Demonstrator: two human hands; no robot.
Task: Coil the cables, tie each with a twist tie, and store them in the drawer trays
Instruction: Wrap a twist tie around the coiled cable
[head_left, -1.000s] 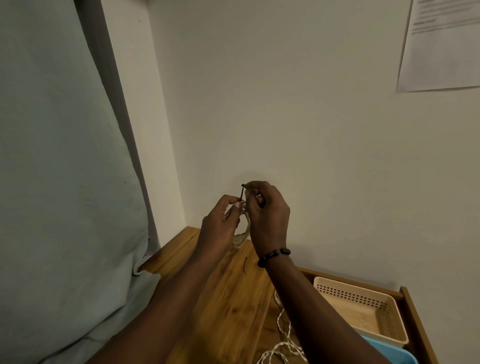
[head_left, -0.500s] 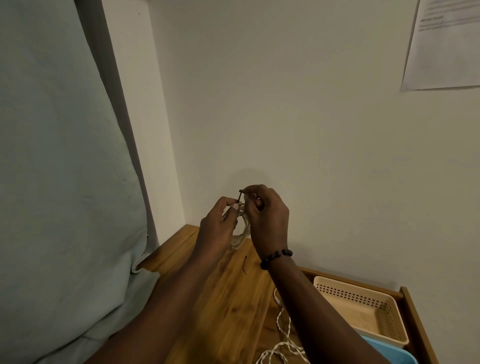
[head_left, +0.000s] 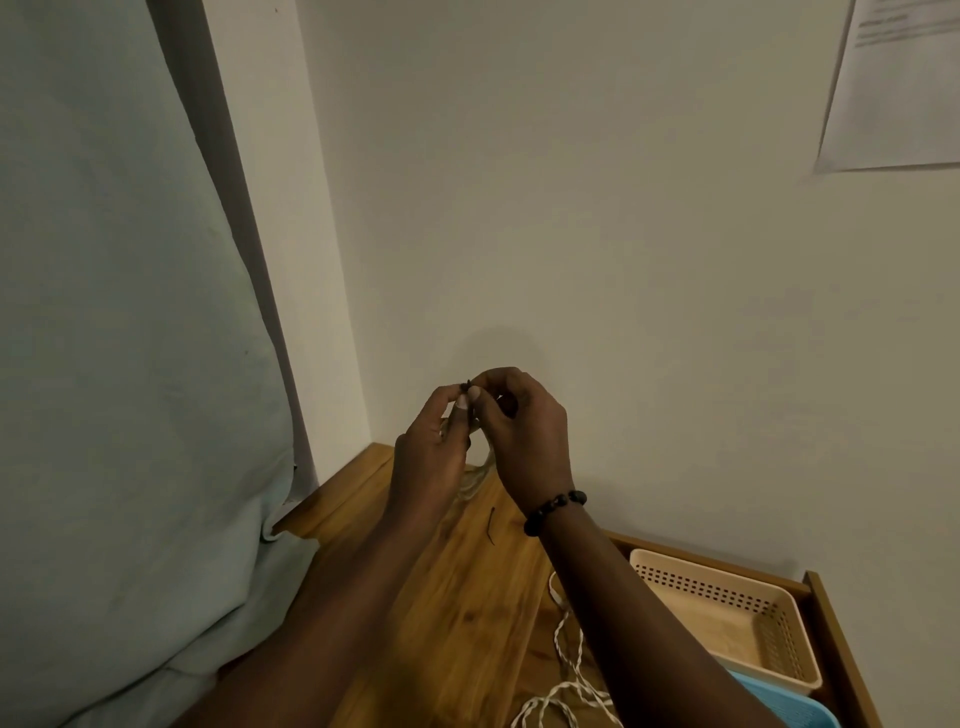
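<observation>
Both hands are raised above the warm-toned wooden tabletop (head_left: 426, 613), close to the pale wall at the far side. The left hand (head_left: 428, 452) and the right hand (head_left: 524, 436), which wears a black beaded bracelet (head_left: 555, 511) at the wrist, meet fingertip to fingertip. Between them they pinch the short dark wire twist tie (head_left: 466, 387); its tip stands just above the pinch. The fingers of both hands are closed tightly, thumb against forefinger. The small pale coil of cable (head_left: 474, 475) hangs below and between the palms, largely hidden; whether the tie already encircles it cannot be told from this view.

A second dark wire twist tie (head_left: 490, 526) lies loose on the wood, near the right wrist. A white twisted cable (head_left: 563, 670) sprawls uncoiled at the near edge. At the right, in the open wooden drawer (head_left: 826, 623), a beige perforated plastic tray (head_left: 737, 618) sits beyond a blue plastic tray (head_left: 789, 712).

Probable hazards:
- The tie is thin and gripped only at its ends. Slack in either pinch during twisting could let it spring free and drop.
- The coil is supported mainly by that same grip. If the tie slips, the loops are likely to fan open and need rewinding.
- Too few turns would leave a loose binding that could unwind on transfer to a tray.
- The hanging coil or a forearm could drag the loose tie or the uncoiled cable off the tabletop.
</observation>
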